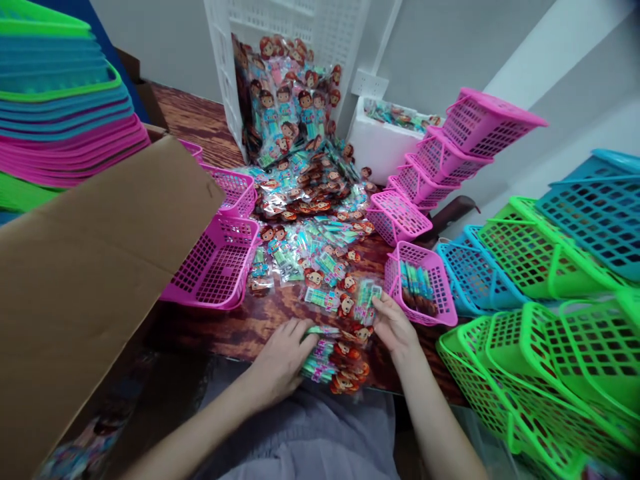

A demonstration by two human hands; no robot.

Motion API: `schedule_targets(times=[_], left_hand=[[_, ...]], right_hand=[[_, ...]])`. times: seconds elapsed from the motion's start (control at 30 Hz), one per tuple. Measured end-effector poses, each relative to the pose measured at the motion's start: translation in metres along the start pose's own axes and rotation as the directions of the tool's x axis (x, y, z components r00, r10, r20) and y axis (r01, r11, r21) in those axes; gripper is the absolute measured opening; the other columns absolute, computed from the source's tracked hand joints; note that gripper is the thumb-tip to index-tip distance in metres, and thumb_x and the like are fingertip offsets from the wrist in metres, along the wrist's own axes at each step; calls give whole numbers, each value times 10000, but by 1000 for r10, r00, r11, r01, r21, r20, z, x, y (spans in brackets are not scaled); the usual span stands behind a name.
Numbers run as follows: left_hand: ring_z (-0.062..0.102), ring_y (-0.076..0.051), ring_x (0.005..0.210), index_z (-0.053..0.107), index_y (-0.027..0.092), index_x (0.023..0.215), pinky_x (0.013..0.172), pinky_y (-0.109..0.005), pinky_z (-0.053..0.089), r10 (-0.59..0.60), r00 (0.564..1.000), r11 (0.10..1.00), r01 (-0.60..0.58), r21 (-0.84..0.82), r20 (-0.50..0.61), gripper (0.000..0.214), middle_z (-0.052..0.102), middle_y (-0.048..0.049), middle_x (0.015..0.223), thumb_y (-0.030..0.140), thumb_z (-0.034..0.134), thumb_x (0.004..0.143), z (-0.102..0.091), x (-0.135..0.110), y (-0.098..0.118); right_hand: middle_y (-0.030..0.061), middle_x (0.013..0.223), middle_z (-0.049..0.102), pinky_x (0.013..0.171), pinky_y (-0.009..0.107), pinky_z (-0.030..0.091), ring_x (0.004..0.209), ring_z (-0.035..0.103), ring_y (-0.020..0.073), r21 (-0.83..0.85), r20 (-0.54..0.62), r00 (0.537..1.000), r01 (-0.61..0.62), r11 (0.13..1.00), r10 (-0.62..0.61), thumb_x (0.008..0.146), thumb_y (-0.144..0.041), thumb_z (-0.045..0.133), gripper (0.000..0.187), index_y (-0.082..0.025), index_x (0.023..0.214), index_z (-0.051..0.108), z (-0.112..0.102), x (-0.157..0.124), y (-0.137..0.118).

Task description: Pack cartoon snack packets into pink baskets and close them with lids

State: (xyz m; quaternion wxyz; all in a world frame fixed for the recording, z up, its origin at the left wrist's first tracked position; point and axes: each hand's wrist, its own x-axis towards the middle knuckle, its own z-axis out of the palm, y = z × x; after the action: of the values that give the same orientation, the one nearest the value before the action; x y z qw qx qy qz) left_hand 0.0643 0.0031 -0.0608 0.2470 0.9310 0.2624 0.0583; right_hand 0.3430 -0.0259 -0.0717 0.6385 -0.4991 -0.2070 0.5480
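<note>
My left hand (284,357) is closed around one end of a stack of small clear packets (323,365) at the table's front edge. These packets show green and blue contents and brown-haired cartoon heads. Between the thumb and fingers of my right hand (395,325) is the edge of a single cartoon packet (366,303), just above the stack. Beyond both hands, loose packets (323,267) lie spread over the dark wood-patterned table. Right of my right hand, a pink basket (444,283) holds a row of similar packets (417,287).
Behind stands a white crate (225,87) spilling a large heap of packets (295,167). Pink baskets (213,267) are at left, beside a cardboard flap (100,253) and stacked baskets (60,127). Green baskets (500,360), blue baskets (480,270) and a pink stack (440,157) crowd the right.
</note>
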Motion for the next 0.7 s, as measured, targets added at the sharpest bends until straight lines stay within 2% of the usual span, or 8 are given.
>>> schedule_targets(times=[0.13,0.3,0.43,0.5,0.53,0.57,0.63,0.7], left_hand=[[409,-279,1225,460,221,1241,1059,-413,358,4,1000,1000,-3,8,-6,578,453,-94,1374,75,568,692,-1,0,1],[413,-286,1219,466,207,1248,1062,-420,359,11,1000,1000,-11,24,-19,574,452,-106,1378,91,586,699,1,-1,-1],[409,-298,1232,453,207,1298,1068,-434,355,23,1000,999,-22,43,-20,660,422,-115,1414,77,597,667,2,-2,-1],[413,-301,1242,412,247,1372,1063,-438,362,33,999,998,-33,49,-11,755,400,-106,1437,64,587,660,2,-3,-1],[416,-297,1249,366,275,1422,1062,-437,365,38,999,998,-38,50,-6,821,396,-99,1443,55,577,659,1,-3,-1],[420,-294,1256,303,294,1471,1065,-437,364,40,999,998,-40,51,-3,891,402,-96,1439,46,565,657,1,-3,-1],[430,-291,1263,182,263,1534,1082,-441,354,40,999,998,-39,57,-7,985,435,-110,1413,41,552,649,3,-2,-2],[446,-295,1261,205,184,1526,1116,-452,323,43,999,996,-42,73,-17,951,473,-130,1383,63,554,650,5,-2,-2]], right_hand=[[-41,912,750,880,296,565,859,696,140,221,-28,1000,4,975,2,718,-224,806,266,-257,954,688,0,5,4],[-9,907,742,848,331,569,824,683,162,306,-3,997,-68,950,72,751,-272,758,209,-241,949,700,7,9,1],[-8,972,730,888,336,532,904,665,173,129,-24,999,27,991,-24,718,-271,761,263,-244,967,682,18,15,-10],[-9,981,717,875,337,515,906,652,183,-81,-21,991,130,988,-132,719,-294,761,303,-247,1001,660,29,18,-16],[-6,973,710,865,342,506,899,646,192,-223,-2,981,188,957,-193,730,-309,753,307,-244,1011,649,35,18,-18],[2,969,702,862,347,496,899,637,201,-382,37,966,250,890,-255,749,-314,736,297,-240,1020,640,43,18,-19],[22,994,681,876,355,470,927,618,214,-677,200,926,367,638,-320,802,-273,676,244,-234,1039,632,59,12,-15],[39,1023,655,883,354,454,958,600,216,-822,405,886,461,334,-224,851,-199,599,190,-233,1034,637,74,1,-8]])
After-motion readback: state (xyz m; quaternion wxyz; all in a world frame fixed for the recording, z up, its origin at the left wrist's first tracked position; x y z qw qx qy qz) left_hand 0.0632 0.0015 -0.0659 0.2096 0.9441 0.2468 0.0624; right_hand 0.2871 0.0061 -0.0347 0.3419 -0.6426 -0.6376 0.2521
